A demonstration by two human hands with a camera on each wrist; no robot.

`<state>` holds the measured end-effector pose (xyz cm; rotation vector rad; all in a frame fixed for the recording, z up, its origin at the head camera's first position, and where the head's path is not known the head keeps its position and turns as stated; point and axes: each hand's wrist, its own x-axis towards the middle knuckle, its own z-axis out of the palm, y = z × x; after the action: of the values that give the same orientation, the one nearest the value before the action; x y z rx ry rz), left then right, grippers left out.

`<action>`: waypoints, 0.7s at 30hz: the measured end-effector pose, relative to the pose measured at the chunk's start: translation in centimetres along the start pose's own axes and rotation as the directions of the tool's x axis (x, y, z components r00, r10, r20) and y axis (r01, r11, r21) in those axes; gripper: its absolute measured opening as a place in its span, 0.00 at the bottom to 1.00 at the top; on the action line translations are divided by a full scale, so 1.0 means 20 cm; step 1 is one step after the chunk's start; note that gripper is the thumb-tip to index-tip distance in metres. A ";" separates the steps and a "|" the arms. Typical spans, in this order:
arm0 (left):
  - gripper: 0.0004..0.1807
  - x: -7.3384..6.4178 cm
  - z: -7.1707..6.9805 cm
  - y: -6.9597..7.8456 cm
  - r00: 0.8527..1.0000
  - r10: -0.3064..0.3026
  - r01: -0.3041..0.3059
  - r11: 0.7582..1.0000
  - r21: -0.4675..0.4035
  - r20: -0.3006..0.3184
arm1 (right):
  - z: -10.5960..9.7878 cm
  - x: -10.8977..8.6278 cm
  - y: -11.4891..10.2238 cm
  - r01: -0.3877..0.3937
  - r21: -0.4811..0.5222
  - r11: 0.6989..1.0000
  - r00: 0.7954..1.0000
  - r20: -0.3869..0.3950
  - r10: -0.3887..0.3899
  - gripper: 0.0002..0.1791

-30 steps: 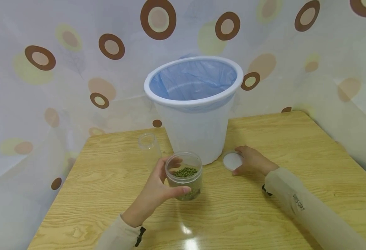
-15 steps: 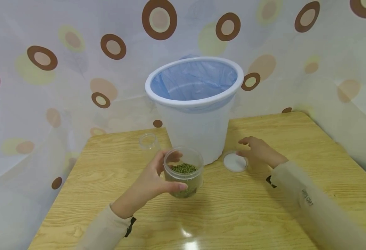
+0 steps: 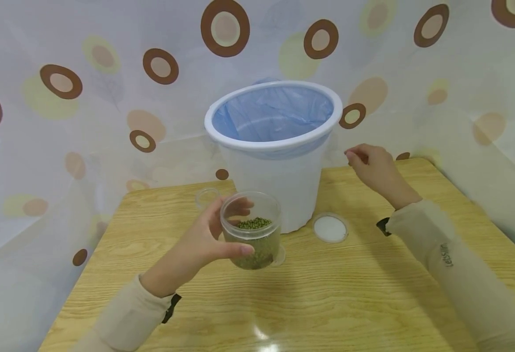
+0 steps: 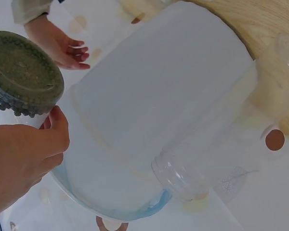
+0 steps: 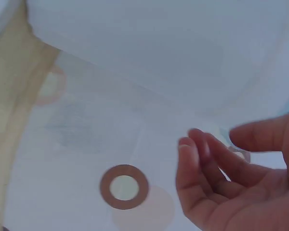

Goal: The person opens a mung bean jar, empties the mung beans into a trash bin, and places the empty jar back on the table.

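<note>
The left hand grips a jar of beans; right of the bin, the right hand hovers loosely curled, empty.

I wear long pale beige sleeves with a small black piece at each cuff and dark lettering along the right forearm.
</note>
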<state>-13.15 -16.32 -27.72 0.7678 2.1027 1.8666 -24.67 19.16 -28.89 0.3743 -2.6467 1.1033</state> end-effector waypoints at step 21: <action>0.43 -0.01 -0.02 0.10 0.998 0.052 -0.054 0.997 -0.053 -0.042 | -0.14 0.28 -0.32 -0.043 0.199 0.979 0.981 -0.177 0.079 0.32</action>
<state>-12.77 -16.65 -25.75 0.7871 2.0658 1.9735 -27.39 16.04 -20.95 0.2149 -2.4114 1.3525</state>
